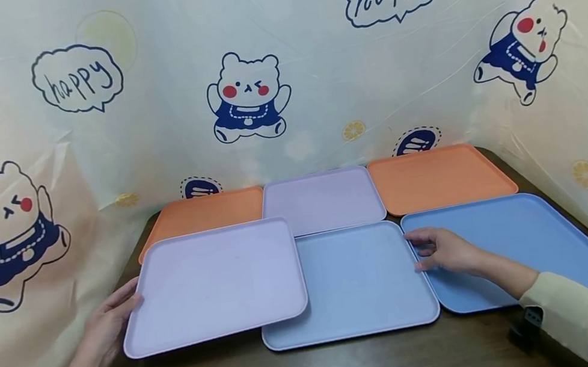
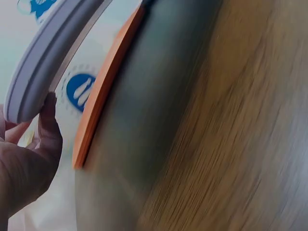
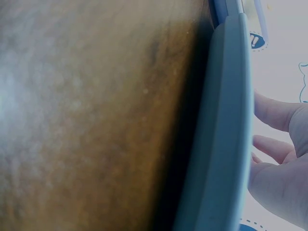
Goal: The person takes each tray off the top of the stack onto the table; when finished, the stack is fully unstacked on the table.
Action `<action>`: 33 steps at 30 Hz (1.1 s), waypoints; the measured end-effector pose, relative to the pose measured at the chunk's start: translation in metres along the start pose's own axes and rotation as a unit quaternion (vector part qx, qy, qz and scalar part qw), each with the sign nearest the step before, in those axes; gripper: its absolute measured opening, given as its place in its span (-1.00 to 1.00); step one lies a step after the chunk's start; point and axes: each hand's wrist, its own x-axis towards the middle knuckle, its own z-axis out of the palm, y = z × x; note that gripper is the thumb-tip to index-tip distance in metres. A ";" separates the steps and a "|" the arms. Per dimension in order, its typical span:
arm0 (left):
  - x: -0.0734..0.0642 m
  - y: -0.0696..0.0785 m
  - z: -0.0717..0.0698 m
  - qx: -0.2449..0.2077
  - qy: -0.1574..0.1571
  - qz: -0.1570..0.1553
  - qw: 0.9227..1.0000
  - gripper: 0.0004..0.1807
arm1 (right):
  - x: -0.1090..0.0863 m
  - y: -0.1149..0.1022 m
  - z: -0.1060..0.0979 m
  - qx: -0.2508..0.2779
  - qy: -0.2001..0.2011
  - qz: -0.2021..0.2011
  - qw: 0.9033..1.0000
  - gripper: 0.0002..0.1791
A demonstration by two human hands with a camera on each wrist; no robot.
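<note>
Dark wooden surface (image 1: 347, 365), backed by a cream curtain (image 1: 314, 72) printed with bears and "happy" speech bubbles; six flat trays laid out on it, listed left to right.

Your left hand (image 1: 109, 325): grips the left edge of the front lilac tray (image 1: 213, 283), thumb on the rim, fingers beneath. In the left wrist view that rim is lifted clear of the wood, with a fingertip (image 2: 48, 103) against its underside.

Front lilac tray: tilted, its right edge overlapping the pale blue tray (image 1: 354, 285), its far edge covering part of the left orange tray (image 1: 204, 212).

Left orange tray: back row, at the curtain.

Rear lilac tray (image 1: 323, 201): back row, centre, between the two orange trays.

Pale blue tray: front row, centre, flat on the wood.

Your right hand (image 1: 443, 249): fingers loosely curled at the seam where the pale blue tray meets the deeper blue tray (image 1: 524, 242), thumb at the edge. Whether it pinches a rim or only rests there you cannot tell from these views.

Right orange tray (image 1: 437, 178): back row, behind the deeper blue tray.

Deeper blue tray: front right, under your cream sleeve (image 1: 581, 314).
</note>
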 end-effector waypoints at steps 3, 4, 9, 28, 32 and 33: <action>-0.002 -0.001 -0.017 0.002 -0.003 -0.002 1.000 -0.64 | 0.002 0.002 0.000 0.000 0.001 0.006 1.000 -0.22; -0.002 -0.001 -0.023 0.004 -0.009 0.001 1.000 -0.63 | 0.002 0.002 0.000 0.000 0.002 0.008 1.000 -0.22; -0.002 -0.005 -0.047 0.006 -0.024 0.023 0.999 -0.59 | 0.001 0.002 0.001 0.001 0.001 0.008 1.000 -0.22; -0.004 -0.020 -0.089 0.015 -0.013 0.010 1.000 -0.59 | 0.002 0.002 0.000 0.001 0.007 0.006 1.000 -0.22; -0.001 -0.020 -0.090 0.026 -0.013 0.008 1.000 -0.61 | 0.002 0.001 0.000 0.000 0.008 0.006 1.000 -0.23; -0.001 -0.021 -0.091 0.030 -0.016 0.009 0.999 -0.61 | 0.001 0.001 0.000 -0.001 0.007 0.005 1.000 -0.23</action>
